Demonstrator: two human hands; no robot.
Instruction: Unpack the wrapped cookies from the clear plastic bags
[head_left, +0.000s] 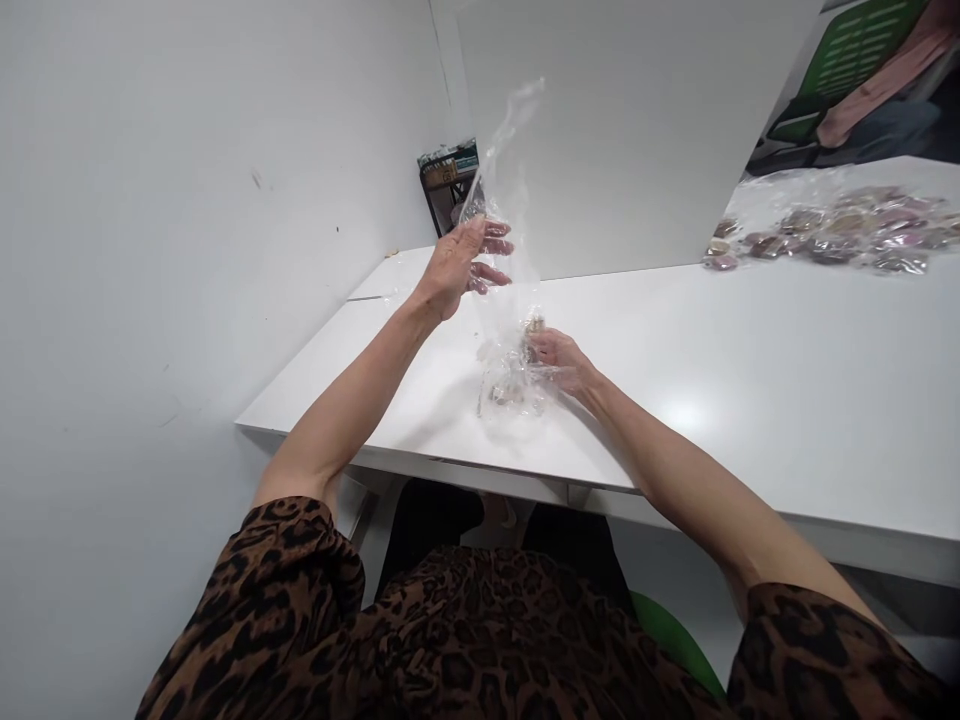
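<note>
A crumpled clear plastic bag [517,270] stands tall over the white table, its loose top rising above my hands. My left hand [463,262] grips the bag partway up, thumb near the forefinger and the other fingers somewhat apart behind the film. Lower down, my right hand [562,358] has its fingers closed round a small brownish item [535,326] at the bag's side. Plastic covers part of that hand, and the item's kind is not clear. More small pale and brownish pieces [506,394] show through the film at the bag's bottom, close to the tabletop.
On the right of the white table [750,380] lies a pile of small plastic-wrapped packets [840,235]. Behind them is another person's arm [877,85] beside a green chair [862,50]. A white partition [630,140] runs along the back, with a dark shelf [442,180] beyond its left end.
</note>
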